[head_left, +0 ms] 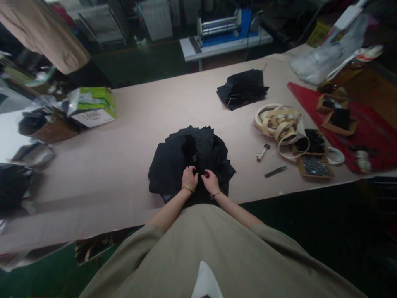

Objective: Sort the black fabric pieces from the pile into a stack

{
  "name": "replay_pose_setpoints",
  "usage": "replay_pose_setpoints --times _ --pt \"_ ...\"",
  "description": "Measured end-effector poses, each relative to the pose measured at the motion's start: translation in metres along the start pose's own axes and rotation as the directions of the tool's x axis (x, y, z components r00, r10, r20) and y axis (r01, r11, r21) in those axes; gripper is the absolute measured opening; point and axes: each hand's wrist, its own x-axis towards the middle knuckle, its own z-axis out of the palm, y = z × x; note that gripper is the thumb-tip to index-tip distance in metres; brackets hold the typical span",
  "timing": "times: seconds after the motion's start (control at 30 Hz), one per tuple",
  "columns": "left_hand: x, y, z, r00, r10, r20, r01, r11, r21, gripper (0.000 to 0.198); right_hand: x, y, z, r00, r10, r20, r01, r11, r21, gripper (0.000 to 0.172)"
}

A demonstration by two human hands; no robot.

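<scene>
In front of my body, a fanned-out pile of black fabric pieces (167, 161) lies on the table. A narrow black strip (189, 149) rests across its middle, just beyond my left hand. My left hand (190, 178) has its fingers curled on the black material at the strip's near end. Close beside it on the right, my right hand (211, 182) is closed, thumb and fingers pinched together over the pile. What sits in that pinch is dark and too small to make out. Both wrists wear bracelets.
At the far right lie a black stack (243, 87), coiled cream tape (279, 122), a small metal tool (263, 152), snips (276, 171) and a box of small parts (314, 165). A green box (96, 105) stands left. Beyond the table are a blue machine (229, 29) and another person (52, 37).
</scene>
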Motion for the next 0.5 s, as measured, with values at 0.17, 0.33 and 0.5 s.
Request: replay_pose_setpoints --times 0.17,0.33,0.5 --pt "0.005 -0.008 -0.005 1.000 -0.025 0.007 0.026 0.994 -0.104 0.029 -0.012 -0.016 0.005 0.959 -0.206 0.197 0.222 0.973 -0.066 0.050" --pt "0.011 -0.012 -0.012 0.995 -0.101 -0.016 0.095 0.970 -0.222 0.030 -0.015 -0.017 0.008 0.870 -0.295 0.395 0.328 0.945 -0.016 0.046" --pt "0.006 -0.006 -0.011 0.986 -0.144 -0.084 0.126 0.975 -0.183 0.057 -0.010 -0.006 0.005 0.990 -0.127 0.068 0.123 0.991 0.061 0.046"
